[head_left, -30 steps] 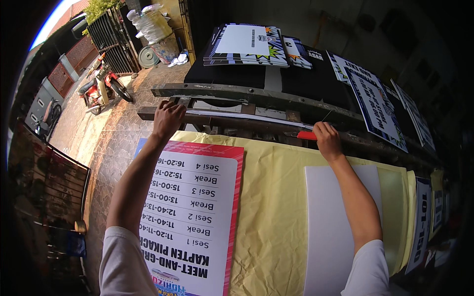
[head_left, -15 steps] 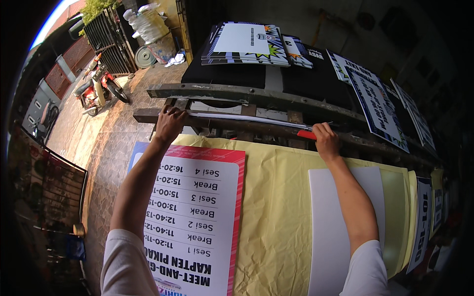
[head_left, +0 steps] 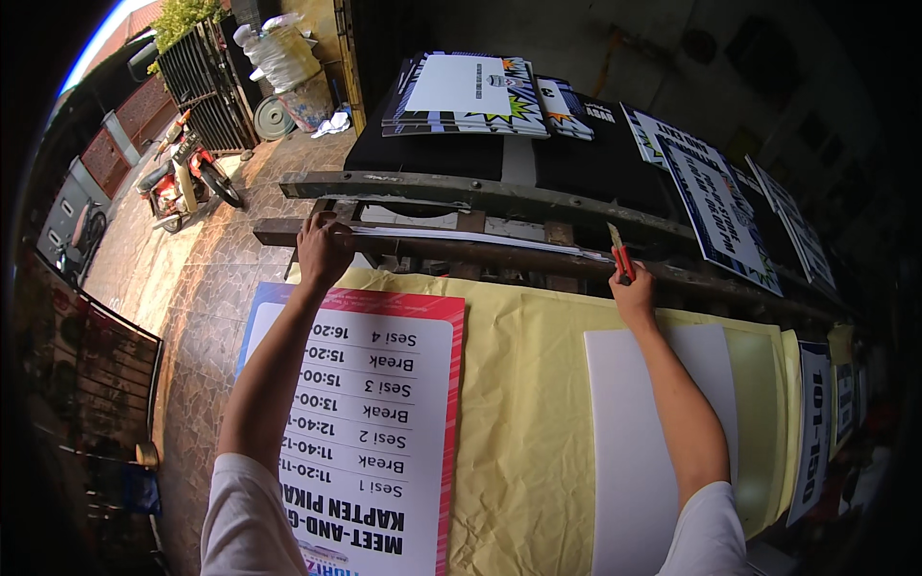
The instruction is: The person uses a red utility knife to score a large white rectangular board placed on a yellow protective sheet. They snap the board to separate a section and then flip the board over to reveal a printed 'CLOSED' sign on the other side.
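Observation:
My right hand (head_left: 634,294) is closed around a red box cutter (head_left: 624,265), its blade upright above the dark rail (head_left: 432,248). A long, thin white strip (head_left: 471,238) runs along that rail. My left hand (head_left: 325,252) has its fingers bent and pressed down on the strip's left end. Between my forearms lies creased yellow paper (head_left: 523,413). A printed schedule board (head_left: 384,384) with a red and blue border rests on it beside my left arm. Under my right forearm is a blank white board (head_left: 629,422).
Beyond the rail, a second rail (head_left: 480,197) borders a black surface (head_left: 432,158) bearing stacked printed boards (head_left: 461,86). More signs (head_left: 715,206) lean at the right. A red motorcycle (head_left: 182,178) stands on the tiled floor (head_left: 216,317) at left.
My right hand has turned the box cutter from lying sideways to pointing upward, and has lowered slightly. My left hand stays at the strip's left end. The whole view has shifted a little.

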A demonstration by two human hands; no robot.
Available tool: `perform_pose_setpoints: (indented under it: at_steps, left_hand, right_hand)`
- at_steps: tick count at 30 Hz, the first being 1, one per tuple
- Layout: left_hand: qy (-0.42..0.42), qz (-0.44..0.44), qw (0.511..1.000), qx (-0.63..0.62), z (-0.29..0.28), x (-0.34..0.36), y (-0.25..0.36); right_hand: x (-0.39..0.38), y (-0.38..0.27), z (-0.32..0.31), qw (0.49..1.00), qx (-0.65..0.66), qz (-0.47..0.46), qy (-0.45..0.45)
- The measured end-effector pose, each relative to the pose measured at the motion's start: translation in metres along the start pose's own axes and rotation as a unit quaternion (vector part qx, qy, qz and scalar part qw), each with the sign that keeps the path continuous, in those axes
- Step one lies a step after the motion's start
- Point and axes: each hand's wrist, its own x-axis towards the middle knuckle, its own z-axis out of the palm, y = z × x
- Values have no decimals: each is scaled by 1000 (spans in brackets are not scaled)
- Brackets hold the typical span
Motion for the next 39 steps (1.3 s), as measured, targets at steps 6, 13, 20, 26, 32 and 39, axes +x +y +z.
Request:
perform_pose_setpoints:
  at_steps: [6, 13, 20, 26, 32, 39]
  left_hand:
    - [61, -26, 979, -192, -57, -52, 44]
    - [-286, -85, 870, -393, -208, -249, 205]
    - [-404, -379, 678, -484, -243, -433, 373]
    - [-367, -415, 688, -470, -234, -496, 473]
    - [-335, -436, 709, -442, -223, -501, 495]
    - [-331, -433, 753, -368, -214, -503, 501]
  right_hand:
    - [-44, 8, -110, 969, 77, 216, 96]
    - [-257, 79, -339, 929, -171, 329, 23]
    - [-399, 105, -425, 892, -240, 380, -46]
    - [-435, 110, -434, 900, -198, 385, -58]
    - [-415, 109, -445, 894, -155, 405, -112]
    - [-441, 193, -449, 940, 43, 338, -33]
